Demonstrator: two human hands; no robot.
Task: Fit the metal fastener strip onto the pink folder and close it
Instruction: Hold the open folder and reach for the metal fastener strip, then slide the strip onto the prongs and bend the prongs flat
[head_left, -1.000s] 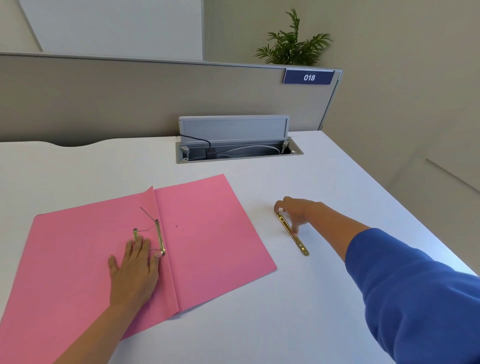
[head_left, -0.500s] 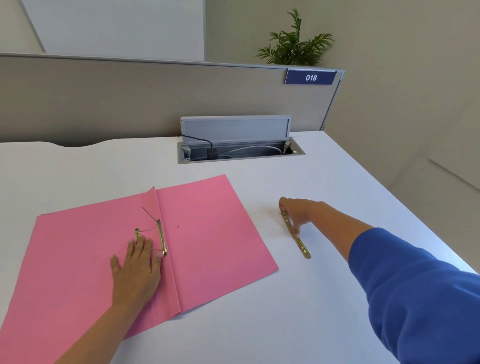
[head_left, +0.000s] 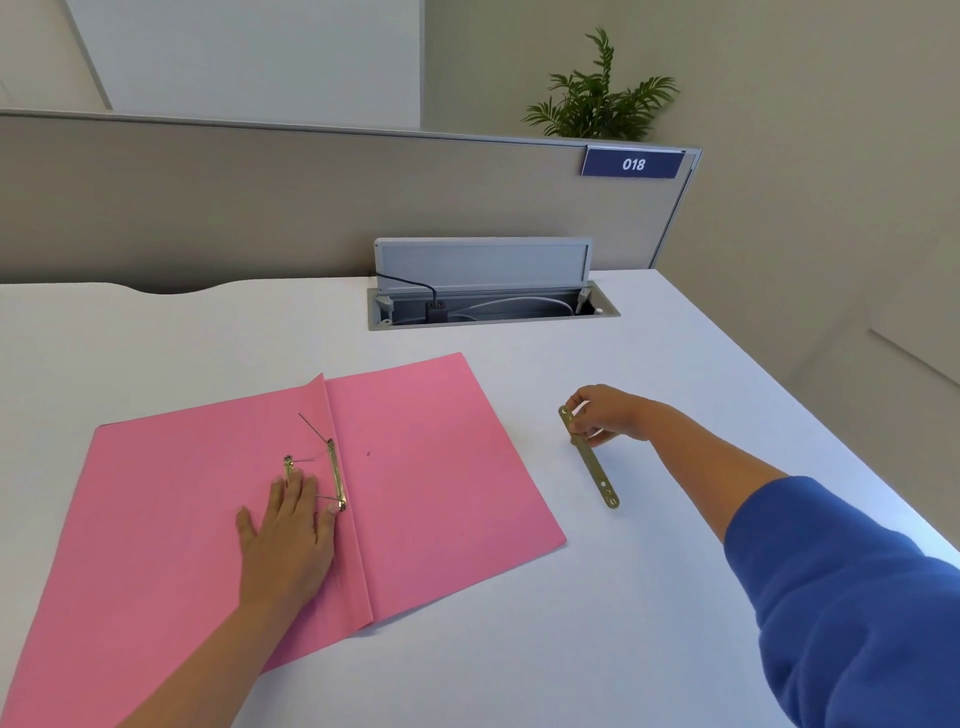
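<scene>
1. Counter (head_left: 519, 623): white top, filling the lower frame; it carries every item below.
2. Pink folder (head_left: 441, 467): lies open and flat at lower left of the frame, with its spine fold running from upper centre down toward lower centre.
3. Prong fastener (head_left: 337, 475): brass piece fixed on the left leaf beside the fold; thin prongs stand up and bend leftward.
4. Left hand (head_left: 288, 540): lies palm down on the folder's left leaf, fingers spread and straight; the grip is released and holds nothing. The fingertips touch the prong fastener.
5. Metal fastener strip (head_left: 589, 460): a perforated brass bar at centre right of the frame, right of the folder and apart from it. Its lower end sits at the counter; whether it touches cannot be told.
6. Right hand (head_left: 605, 415): blue sleeve; the grip pinches the strip's upper end between thumb and fingers.
7. Cable tray (head_left: 493, 306): grey recess at upper centre with its lid raised and cables inside.
</scene>
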